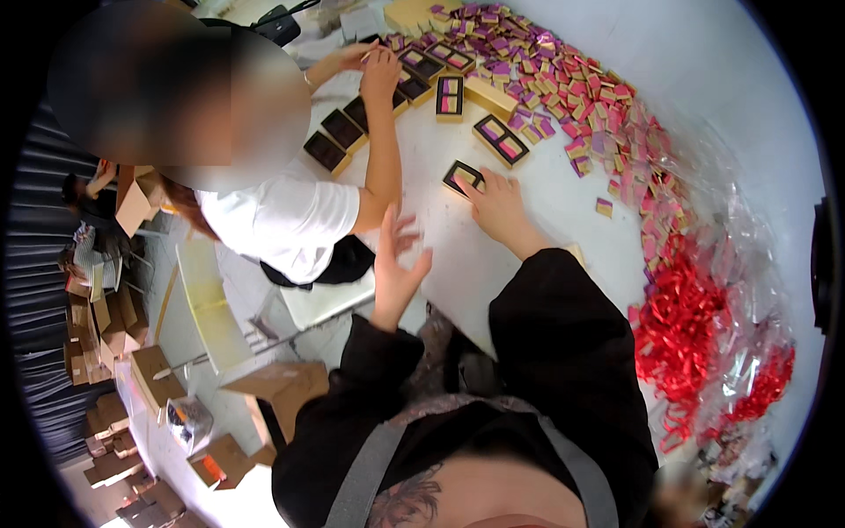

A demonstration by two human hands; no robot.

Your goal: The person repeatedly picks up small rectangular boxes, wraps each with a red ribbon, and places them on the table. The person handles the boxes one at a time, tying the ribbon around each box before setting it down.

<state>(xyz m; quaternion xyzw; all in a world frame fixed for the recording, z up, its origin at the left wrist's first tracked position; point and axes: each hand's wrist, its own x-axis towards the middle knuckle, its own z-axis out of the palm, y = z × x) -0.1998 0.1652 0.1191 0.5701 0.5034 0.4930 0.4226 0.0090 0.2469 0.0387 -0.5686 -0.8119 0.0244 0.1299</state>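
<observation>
My right hand (pixel 500 209) is on a small gold-sided box with a black inside (pixel 458 172), its thumb and fingers at the box's near right end. A pale yellowish piece shows in the box; my fingers cover the rest. My left hand (pixel 398 275) is raised off the table's near left edge, fingers apart, holding nothing. Beyond my right hand, a similar box (pixel 501 141) holds pink and purple pieces in two compartments. Another filled box (pixel 449 99) stands farther back, beside a long gold block-like box (pixel 490 99).
A heap of small pink, purple and gold pieces (pixel 563 84) curves along the white table's (pixel 546 194) far and right sides. Red ribbon (pixel 682 326) and clear plastic film (pixel 748 264) lie at right. At left, a co-worker's hands (pixel 380 75) work over a row of dark open boxes (pixel 343 129).
</observation>
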